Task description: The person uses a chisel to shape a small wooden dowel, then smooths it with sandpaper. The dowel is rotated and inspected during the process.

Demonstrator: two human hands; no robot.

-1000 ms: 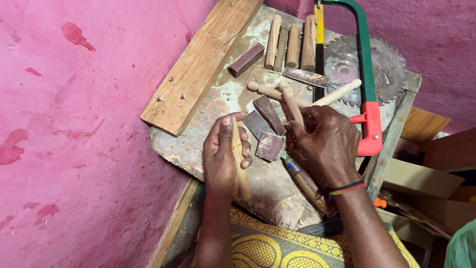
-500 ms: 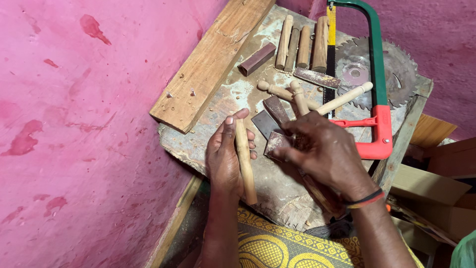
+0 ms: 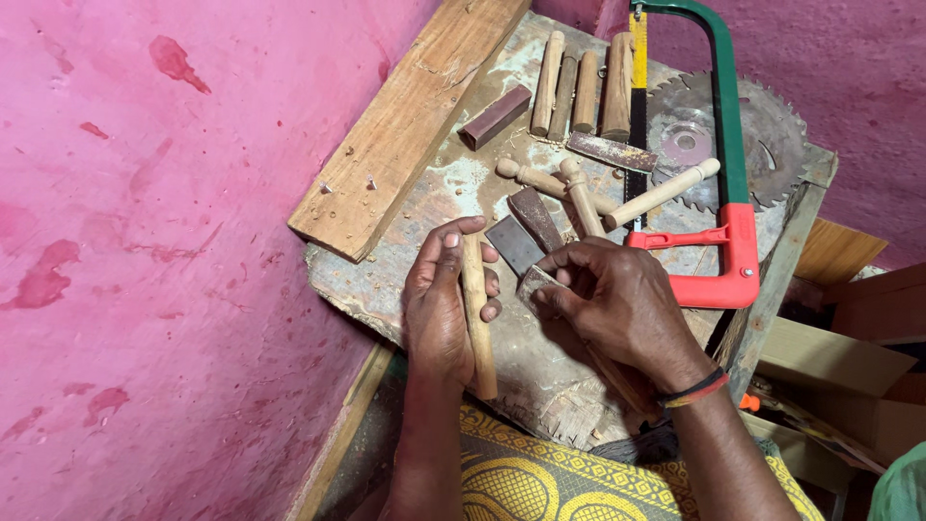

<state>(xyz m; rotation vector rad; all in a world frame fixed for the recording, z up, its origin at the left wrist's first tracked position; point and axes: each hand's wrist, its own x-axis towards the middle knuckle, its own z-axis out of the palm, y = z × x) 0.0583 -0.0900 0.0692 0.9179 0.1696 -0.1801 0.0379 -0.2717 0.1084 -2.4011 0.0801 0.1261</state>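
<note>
Left hand (image 3: 439, 309) is closed around a wooden dowel (image 3: 476, 323) at mid-length, likely light, stiff, smooth; right hand (image 3: 617, 304) pinches a dark scrap (image 3: 532, 285).

Soft, even daylight falls over my bench, with no glare. My hands cast only faint shadows toward six o'clock. Everything stays sharp, slightly stretched at the edges.
</note>
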